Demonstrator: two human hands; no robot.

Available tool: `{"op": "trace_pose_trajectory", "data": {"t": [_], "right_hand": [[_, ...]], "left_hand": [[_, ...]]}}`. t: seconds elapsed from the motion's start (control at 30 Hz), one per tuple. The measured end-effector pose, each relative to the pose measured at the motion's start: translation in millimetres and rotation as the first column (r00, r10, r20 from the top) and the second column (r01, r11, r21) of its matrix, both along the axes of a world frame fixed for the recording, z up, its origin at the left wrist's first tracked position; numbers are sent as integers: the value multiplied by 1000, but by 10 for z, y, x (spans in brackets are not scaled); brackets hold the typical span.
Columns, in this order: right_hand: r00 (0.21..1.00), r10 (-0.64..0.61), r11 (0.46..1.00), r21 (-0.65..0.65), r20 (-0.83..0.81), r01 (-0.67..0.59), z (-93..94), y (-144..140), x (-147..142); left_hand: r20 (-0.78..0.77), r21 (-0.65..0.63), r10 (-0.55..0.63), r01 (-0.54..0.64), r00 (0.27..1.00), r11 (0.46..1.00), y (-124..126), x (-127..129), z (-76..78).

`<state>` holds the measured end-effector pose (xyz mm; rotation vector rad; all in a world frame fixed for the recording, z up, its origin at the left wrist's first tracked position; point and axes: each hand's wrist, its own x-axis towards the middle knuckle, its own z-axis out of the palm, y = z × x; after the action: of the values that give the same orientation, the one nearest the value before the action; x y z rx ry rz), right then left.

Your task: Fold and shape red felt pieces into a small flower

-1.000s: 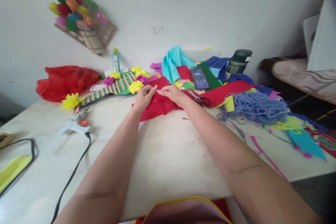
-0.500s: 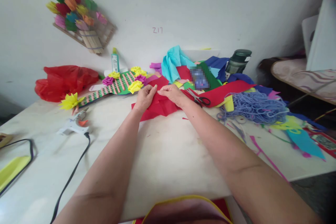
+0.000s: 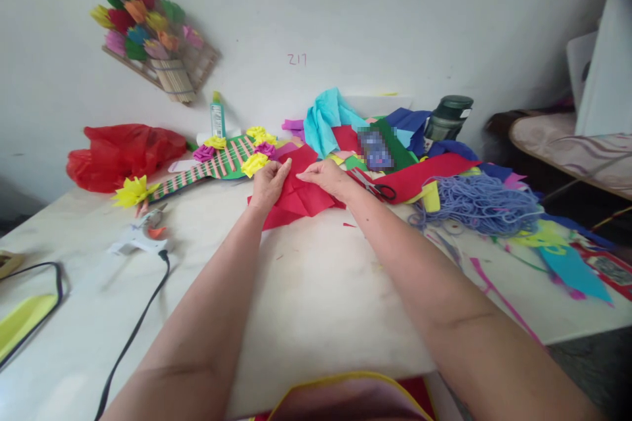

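Creased red crepe paper (image 3: 309, 196) lies at the middle of the table, partly raised between my hands. My left hand (image 3: 270, 183) pinches its left side, thumb pressed against the fingers. At its right side my right hand (image 3: 326, 177) is closed in a pinch on the same paper, thumb and forefinger together. Black-handled scissors (image 3: 381, 191) lie just right of my right hand, on a long red strip (image 3: 429, 174). Beyond my left hand is a green guitar-shaped craft (image 3: 222, 164) with yellow and purple paper flowers.
A white glue gun (image 3: 138, 237) with a black cord stands at the left. Tangled blue yarn (image 3: 486, 204) and coloured scraps cover the right side. A dark green jar (image 3: 448, 120), a glue bottle (image 3: 217, 117) and a red plastic bag (image 3: 126, 154) are along the wall.
My hands have moved slightly apart, with the left a little lower and the right slightly rightward. More of the red paper between them shows. The view has shifted a little.
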<state>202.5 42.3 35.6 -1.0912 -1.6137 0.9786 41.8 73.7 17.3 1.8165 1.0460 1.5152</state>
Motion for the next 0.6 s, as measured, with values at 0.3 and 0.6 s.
{"op": "trace_pose_trajectory", "data": {"t": [0.3,0.6], "right_hand": [[998,-59,998,38,31,58,-30,61,53],[996,-53,995,89,73,46,20,35,51]], "left_hand": [[132,-27,-5,9,991,1000,-44,-17,47],[205,-146,-112,144,972,979,-40,-16,9]]}}
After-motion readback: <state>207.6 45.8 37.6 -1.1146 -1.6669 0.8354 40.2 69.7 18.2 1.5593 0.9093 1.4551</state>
